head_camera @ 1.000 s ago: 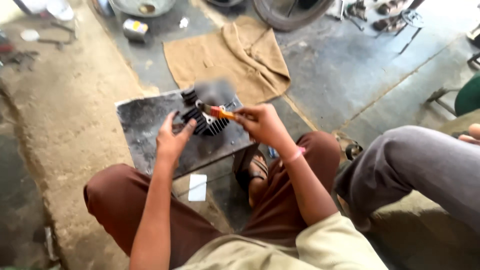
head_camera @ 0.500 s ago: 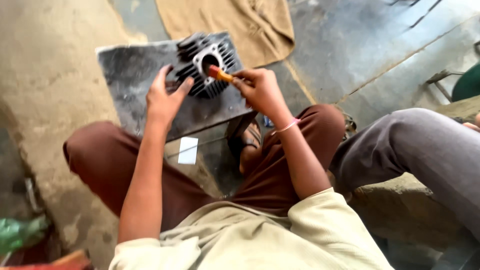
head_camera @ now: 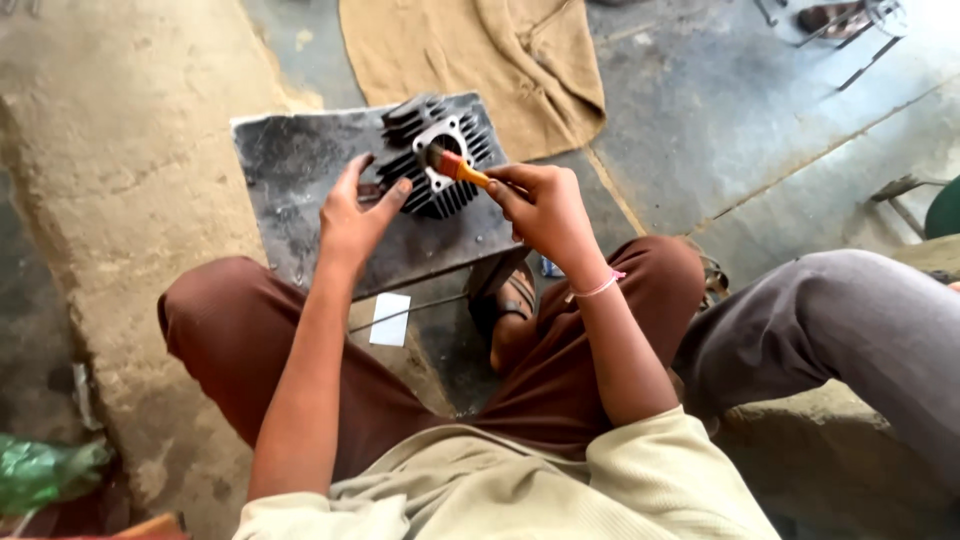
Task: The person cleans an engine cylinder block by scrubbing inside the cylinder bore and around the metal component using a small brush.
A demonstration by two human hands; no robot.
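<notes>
Finned engine cylinder point(head_camera: 437, 160) on metal plate point(head_camera: 290, 180): L hand point(head_camera: 352, 215) spread, steadying it; R hand point(head_camera: 545, 205) pinching small brush point(head_camera: 455, 167), tip now nearer bore vs. before.

The left half of the grey metal plate point(head_camera: 290, 180) lies bare before my left hand point(head_camera: 352, 215). The finned cylinder point(head_camera: 440, 165) fills its far right corner, blocking my right hand point(head_camera: 545, 205). Beyond the far edge, the tan cloth point(head_camera: 500, 60) covers the floor point(head_camera: 720, 110); someone's grey trouser leg point(head_camera: 850, 330) hems my right.
</notes>
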